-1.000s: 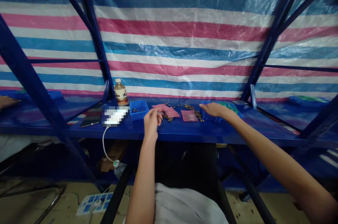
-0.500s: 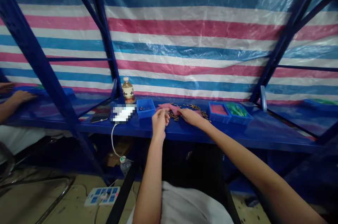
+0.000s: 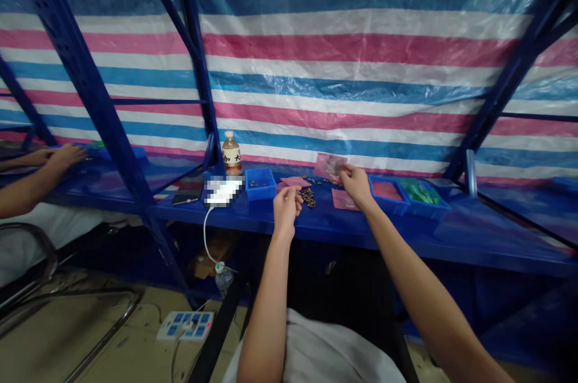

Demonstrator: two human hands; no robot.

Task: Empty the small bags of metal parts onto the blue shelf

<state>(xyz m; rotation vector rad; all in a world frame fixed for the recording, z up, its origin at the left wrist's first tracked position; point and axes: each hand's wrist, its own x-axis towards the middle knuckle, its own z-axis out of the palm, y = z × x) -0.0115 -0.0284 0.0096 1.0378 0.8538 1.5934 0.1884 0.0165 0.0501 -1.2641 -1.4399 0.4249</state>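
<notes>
pinching a small pink bag (image 3: 332, 164), now up off the blue steel shelf (image 3: 451, 238), in the right hand (image 3: 356, 185); left hand (image 3: 286, 209) bunched, fingertips together beside loose brass parts (image 3: 308, 197), any hold hidden.

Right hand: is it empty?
No, the right hand pinches a pink bag, holding it up above the blue shelf.

The blue steel shelf (image 3: 474, 238) carries brass parts (image 3: 309, 197) just ahead of my left hand (image 3: 286, 211), a blue tray of screws (image 3: 261, 184) to that hand's left, and a pink bag (image 3: 344, 199) and two blue trays (image 3: 404, 199) by my right hand (image 3: 356, 185).
</notes>
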